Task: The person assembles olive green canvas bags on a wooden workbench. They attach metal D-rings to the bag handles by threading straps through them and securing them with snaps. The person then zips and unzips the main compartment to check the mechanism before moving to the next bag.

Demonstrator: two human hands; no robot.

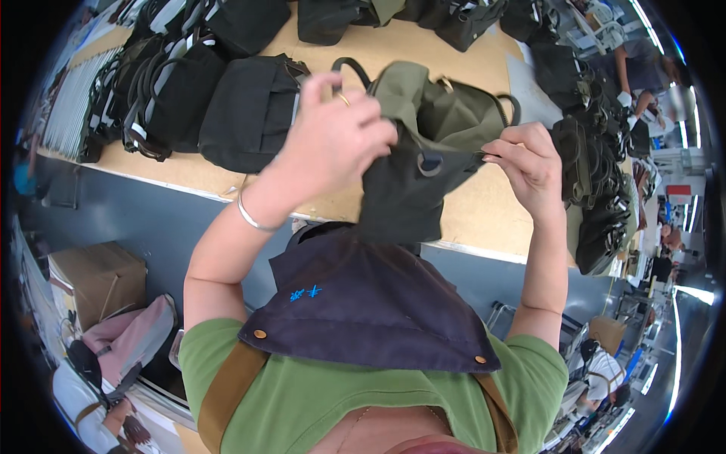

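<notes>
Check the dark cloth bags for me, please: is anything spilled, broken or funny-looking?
Nothing looks spilled or plainly damaged. The floppy dark fabric bag with olive-green lining, in the middle, looks lopsided, its mouth gaping, but the bare right hand pinches its rim, which probably explains it. Blur could hide small flaws.

Grey floor, wooden table, bright strip lights

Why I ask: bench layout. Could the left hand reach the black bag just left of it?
Likely yes: the black bag lies near the left hand, nothing visibly between, though that hand is at the open bag.
</notes>
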